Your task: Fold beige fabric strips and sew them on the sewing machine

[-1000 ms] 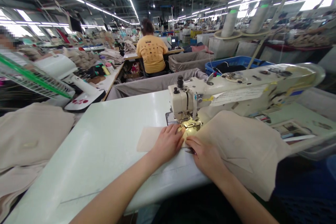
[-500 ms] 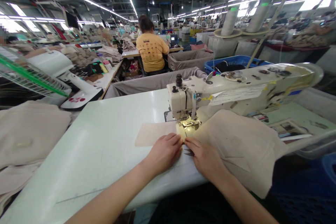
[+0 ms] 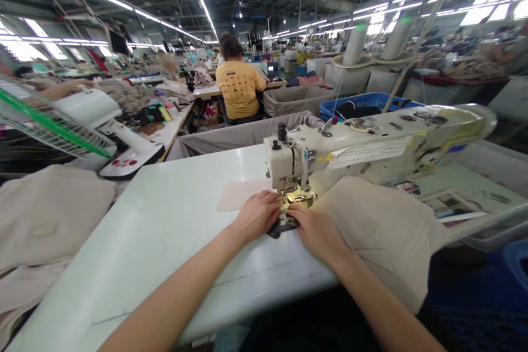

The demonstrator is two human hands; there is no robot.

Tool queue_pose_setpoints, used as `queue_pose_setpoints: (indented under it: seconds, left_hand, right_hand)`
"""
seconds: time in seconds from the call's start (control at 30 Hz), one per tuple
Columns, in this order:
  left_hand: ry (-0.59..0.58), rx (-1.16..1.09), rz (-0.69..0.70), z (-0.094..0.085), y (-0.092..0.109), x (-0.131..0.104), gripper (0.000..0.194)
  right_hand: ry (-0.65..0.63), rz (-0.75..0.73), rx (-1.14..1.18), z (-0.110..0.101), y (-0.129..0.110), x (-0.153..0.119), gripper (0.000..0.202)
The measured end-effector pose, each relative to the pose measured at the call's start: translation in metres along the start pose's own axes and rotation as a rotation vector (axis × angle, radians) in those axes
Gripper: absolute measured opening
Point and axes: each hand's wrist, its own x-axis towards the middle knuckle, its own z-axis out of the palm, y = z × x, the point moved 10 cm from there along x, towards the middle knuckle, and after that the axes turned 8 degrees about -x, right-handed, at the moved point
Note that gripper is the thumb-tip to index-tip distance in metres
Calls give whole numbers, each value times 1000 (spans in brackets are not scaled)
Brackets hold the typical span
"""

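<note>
Beige fabric [image 3: 375,225] passes under the lit needle area of a sewing machine [image 3: 284,162]; its larger part drapes over the right side of the table. A flat beige portion [image 3: 233,196] shows to the left of the needle. My left hand [image 3: 258,213] rests just left of the presser foot, fingers bent together on the fabric's near edge. Opposite it, my right hand [image 3: 317,228] has its fingertips pressed on the same edge, close to the foot. Both hands cover the fabric between them. I cannot see the snips in my right hand now.
The pale green table [image 3: 173,231] spreads left. More beige fabric [image 3: 53,214] is piled at its left edge, near a white fan [image 3: 91,110]. Thread cones [image 3: 355,47] stand behind the machine. A person in a yellow shirt [image 3: 237,88] sits ahead, beyond a fabric-lined bin [image 3: 247,133].
Both hands have moved forward with the fabric, closer to the needle. The dark machine plate now shows in front of the fabric edge. The snips' blades by my right hand have gone from sight.
</note>
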Motion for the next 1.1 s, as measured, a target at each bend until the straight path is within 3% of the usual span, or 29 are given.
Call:
queue_pose_setpoints:
  seconds: [0.27,0.87,1.0,1.1]
  left_hand:
    - [69,-14,-11,1,-3,-11,31]
    - [66,-30,-48,5,-13,-11,34]
    - [-4,35,-121,2,-4,-12,33]
    - [-86,65,-162,3,17,-16,24]
  right_hand:
    - [114,50,68,12,-1,-25,49]
    - [136,46,57,14,-2,-26,54]
    - [165,51,114,9,1,-25,48]
    - [216,51,187,3,6,-27,41]
